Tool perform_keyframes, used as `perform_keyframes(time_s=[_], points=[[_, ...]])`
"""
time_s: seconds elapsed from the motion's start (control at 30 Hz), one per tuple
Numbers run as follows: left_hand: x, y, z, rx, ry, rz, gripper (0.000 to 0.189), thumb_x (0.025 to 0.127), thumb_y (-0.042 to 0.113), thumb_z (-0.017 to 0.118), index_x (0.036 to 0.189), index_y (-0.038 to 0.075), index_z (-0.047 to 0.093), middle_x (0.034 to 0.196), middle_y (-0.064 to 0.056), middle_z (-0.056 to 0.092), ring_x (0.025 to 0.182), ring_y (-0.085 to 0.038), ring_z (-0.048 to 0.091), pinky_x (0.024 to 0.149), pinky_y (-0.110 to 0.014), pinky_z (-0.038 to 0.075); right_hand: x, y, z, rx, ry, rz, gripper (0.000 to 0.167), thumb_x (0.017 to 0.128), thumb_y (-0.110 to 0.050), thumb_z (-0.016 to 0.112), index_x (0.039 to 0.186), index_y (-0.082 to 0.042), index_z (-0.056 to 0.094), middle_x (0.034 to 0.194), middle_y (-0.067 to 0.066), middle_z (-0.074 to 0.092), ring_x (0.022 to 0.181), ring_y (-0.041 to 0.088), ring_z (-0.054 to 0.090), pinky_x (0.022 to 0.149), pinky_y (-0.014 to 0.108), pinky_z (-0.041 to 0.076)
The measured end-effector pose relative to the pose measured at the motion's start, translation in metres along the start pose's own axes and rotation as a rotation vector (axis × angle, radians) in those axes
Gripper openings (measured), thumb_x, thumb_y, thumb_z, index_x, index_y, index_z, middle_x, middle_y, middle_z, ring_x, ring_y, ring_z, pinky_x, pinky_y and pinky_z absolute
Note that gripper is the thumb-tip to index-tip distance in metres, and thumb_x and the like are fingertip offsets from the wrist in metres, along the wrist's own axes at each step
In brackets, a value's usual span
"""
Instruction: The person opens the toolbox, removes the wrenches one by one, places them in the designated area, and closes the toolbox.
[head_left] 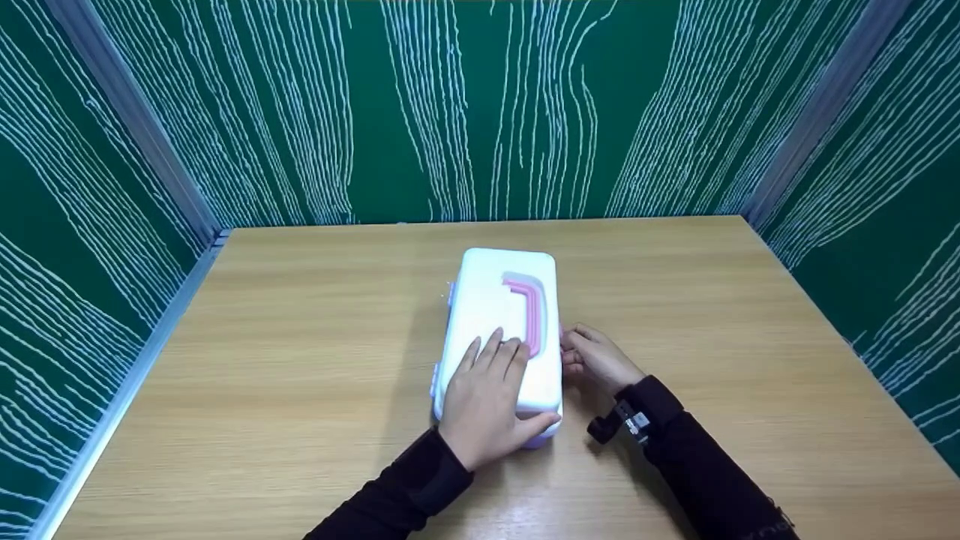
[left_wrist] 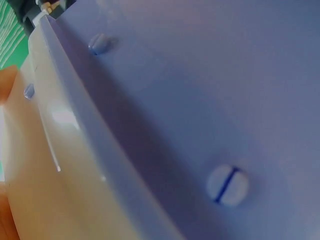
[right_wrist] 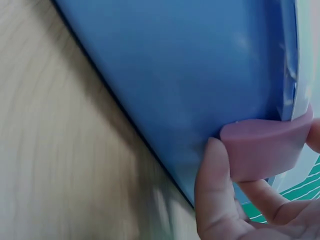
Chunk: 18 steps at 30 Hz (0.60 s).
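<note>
White plastic forms the lid (head_left: 480,292) of a long box (right_wrist: 165,75) that rests on a wood-grain table (head_left: 315,337), near the middle, its length pointing away from the person. Below the lid, the body looks purple-blue. A pink handle (head_left: 535,315) lies folded flat in a recess on top, towards the right. Two small lilac hinges (head_left: 434,379) stick out along the left edge.

The person's left hand (head_left: 484,405) rests palm down on the near half of the lid, fingers nearly straight and slightly apart, the thumb stretched towards the right edge; it grasps nothing. From close by the left wrist, round slotted studs (left_wrist: 228,185) show on the box's bluish side.

At the right side, the right hand (head_left: 596,356) pinches a pink latch (right_wrist: 265,150), the thumb against its lower end and a fingertip near the lid's rim. I cannot tell whether the latch is fastened.

Both arms wear black sleeves (head_left: 705,465), and a small dark camera (head_left: 602,429) hangs at the right wrist. Green walls (head_left: 645,45) with pale wavy lines surround the table, joined by grey corner posts (head_left: 135,112).
</note>
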<state>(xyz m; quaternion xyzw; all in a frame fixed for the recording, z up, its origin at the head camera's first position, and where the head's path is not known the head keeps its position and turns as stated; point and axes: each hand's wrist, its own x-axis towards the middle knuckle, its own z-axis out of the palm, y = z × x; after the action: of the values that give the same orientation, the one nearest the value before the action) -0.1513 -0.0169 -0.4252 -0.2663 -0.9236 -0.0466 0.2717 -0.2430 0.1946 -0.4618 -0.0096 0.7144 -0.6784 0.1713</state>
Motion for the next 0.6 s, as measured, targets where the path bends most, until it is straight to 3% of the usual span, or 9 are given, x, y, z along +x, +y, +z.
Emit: perform_keyframes(time_s=[0.33, 0.5, 0.6], points=[[0.0, 0.0, 0.0, 0.0, -0.011, 0.0, 0.085, 0.079, 0.077, 0.054, 0.132, 0.011, 0.056, 0.131, -0.005, 0.062, 0.134, -0.028, 0.051, 0.113, -0.045, 0.038, 0.0, 0.0, -0.001, 0.015, 0.033, 0.006, 0.015, 0.097, -0.014, 0.045, 0.105, -0.001, 0.049, 0.083, -0.002, 0.058, 0.069, 0.006, 0.061, 0.065, 0.019, 0.054], [0.0, 0.0, 0.0, 0.008, -0.01, -0.001, 0.085, 0.078, 0.077, 0.054, 0.131, 0.011, 0.057, 0.131, -0.005, 0.062, 0.134, -0.027, 0.051, 0.113, -0.045, 0.038, -0.003, -0.005, -0.005, -0.063, 0.092, -0.015, 0.023, 0.094, -0.015, 0.055, 0.109, 0.002, 0.051, 0.086, -0.001, 0.055, 0.068, 0.007, 0.057, 0.063, 0.02, 0.052], [0.0, 0.0, 0.001, 0.012, -0.01, -0.001, 0.085, 0.078, 0.078, 0.054, 0.131, 0.011, 0.057, 0.131, -0.005, 0.062, 0.133, -0.027, 0.051, 0.113, -0.045, 0.038, -0.004, -0.009, -0.008, -0.099, 0.069, -0.028, 0.03, 0.094, -0.017, 0.057, 0.113, 0.006, 0.051, 0.089, 0.001, 0.056, 0.071, 0.009, 0.058, 0.068, 0.023, 0.055]])
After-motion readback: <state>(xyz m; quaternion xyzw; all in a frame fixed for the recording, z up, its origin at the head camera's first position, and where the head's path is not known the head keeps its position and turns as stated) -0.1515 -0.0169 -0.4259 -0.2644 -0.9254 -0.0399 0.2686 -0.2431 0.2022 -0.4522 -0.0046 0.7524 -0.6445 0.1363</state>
